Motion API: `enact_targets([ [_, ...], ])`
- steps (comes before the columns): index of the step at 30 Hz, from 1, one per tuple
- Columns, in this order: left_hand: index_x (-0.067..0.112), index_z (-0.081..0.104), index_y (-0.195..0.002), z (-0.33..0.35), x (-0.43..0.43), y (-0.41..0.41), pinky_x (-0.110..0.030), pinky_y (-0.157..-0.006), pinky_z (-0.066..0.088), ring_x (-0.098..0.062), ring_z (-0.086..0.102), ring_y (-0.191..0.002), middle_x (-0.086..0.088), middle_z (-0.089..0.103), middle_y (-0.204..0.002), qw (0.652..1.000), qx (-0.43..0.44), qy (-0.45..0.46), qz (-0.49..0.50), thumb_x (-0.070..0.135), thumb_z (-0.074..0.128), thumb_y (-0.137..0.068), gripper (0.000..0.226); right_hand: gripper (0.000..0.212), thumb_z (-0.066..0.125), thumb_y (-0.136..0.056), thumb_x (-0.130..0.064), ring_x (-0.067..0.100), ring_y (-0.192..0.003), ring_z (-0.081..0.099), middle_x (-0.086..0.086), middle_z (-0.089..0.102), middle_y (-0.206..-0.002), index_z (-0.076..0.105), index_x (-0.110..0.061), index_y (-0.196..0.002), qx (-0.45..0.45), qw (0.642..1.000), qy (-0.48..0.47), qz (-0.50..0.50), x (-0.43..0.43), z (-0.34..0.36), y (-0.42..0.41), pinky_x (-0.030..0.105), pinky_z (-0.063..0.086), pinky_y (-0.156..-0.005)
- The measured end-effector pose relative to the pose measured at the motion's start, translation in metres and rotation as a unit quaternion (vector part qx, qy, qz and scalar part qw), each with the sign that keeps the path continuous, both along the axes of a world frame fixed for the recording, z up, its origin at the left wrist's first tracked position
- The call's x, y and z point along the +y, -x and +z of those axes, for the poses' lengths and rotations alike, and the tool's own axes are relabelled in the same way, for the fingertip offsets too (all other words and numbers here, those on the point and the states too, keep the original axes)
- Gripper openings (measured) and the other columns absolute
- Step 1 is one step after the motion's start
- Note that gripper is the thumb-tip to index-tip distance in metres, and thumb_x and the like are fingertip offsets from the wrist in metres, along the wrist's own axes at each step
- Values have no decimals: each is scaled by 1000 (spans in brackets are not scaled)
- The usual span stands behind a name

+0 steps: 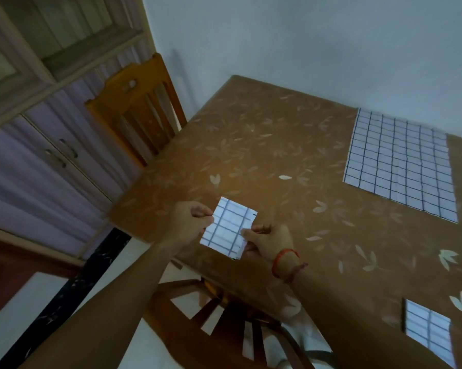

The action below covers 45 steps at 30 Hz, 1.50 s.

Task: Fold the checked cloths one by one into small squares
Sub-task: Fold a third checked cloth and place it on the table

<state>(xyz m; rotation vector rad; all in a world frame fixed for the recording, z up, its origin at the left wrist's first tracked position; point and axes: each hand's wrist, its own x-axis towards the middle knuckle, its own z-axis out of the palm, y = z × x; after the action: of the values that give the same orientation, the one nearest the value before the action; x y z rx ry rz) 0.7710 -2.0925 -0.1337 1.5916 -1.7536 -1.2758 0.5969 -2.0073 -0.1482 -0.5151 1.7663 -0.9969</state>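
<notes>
View tilted; both forearms reach in from the lower edge.

Nearest: wooden chair (240,323) tucked at the near side of the table, its slatted back showing below the arms. Pale floor under it.

Lower right, partly hidden by the right forearm: a folded checked cloth (428,331) lying flat on the table, white with dark grid lines.

Right wrist carries a red thread bracelet (285,262).

Right hand (267,243): fingers curled, thumb and fingertips pinching the right edge of the small folded cloth (227,227). Left hand (189,222): likewise curled, pinching the cloth's left edge. Both grips closed on the same piece. This cloth is already down to a small, thick square, several layers showing at its lower corner. It sits between the two hands over the near left part of the table; whether it touches the surface I cannot tell.

Table (272,155): brown cover printed with pale leaf shapes.

Farther right on the table, well apart from the hands: a large checked cloth (400,166) spread flat, unfolded, its far edge near the wall.

Beyond the table's left end: a second wooden chair (139,110), back upright, facing the table.

Left background: cupboard (46,145) with pale doors and metal handles, open shelving above.

Behind everything, a plain light wall (317,35)
</notes>
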Motion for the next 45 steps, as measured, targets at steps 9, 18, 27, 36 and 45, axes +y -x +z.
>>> enact_targets([
  [9,8,73,-88,-51,-59,-23,-35,-65,60,-22,69,-76,-8,71,-82,1000,-24,-8,-10,5,74,-80,8,16,79,-75,-5,18,-55,65,12,67,-69,64,-3,-81,-37,998,-51,-11,-58,-50,-25,29,56,-48],
  [18,19,71,-76,-106,-88,-24,-34,-64,55,-10,62,-62,9,64,-64,998,-53,-13,-37,8,77,-76,13,19,76,-77,-2,20,-56,61,14,62,-69,58,-5,-82,-54,993,-102,-8,-90,-92,-27,31,57,-47],
  [27,25,69,-75,-127,-94,-23,-19,-61,45,-3,61,-67,13,65,-70,994,-84,11,-67,9,75,-77,17,20,78,-75,-3,28,-63,67,22,68,-83,59,-5,-80,-25,992,-126,-6,-96,-110,-30,45,60,-60],
  [36,20,68,-86,-136,-91,-24,-23,-66,49,-6,58,-75,8,64,-81,984,-138,65,-96,15,70,-83,6,18,81,-73,-10,25,-65,71,15,71,-79,63,-10,-75,41,992,-115,16,-93,-108,-31,39,60,-53],
  [45,5,47,-139,-141,-86,-29,-38,-113,30,-23,41,-134,-10,46,-144,920,-186,234,-255,10,43,-97,42,22,56,-89,-40,14,-83,61,-5,63,-91,66,-22,-96,365,913,36,176,-80,-100,-30,30,53,-76],
])
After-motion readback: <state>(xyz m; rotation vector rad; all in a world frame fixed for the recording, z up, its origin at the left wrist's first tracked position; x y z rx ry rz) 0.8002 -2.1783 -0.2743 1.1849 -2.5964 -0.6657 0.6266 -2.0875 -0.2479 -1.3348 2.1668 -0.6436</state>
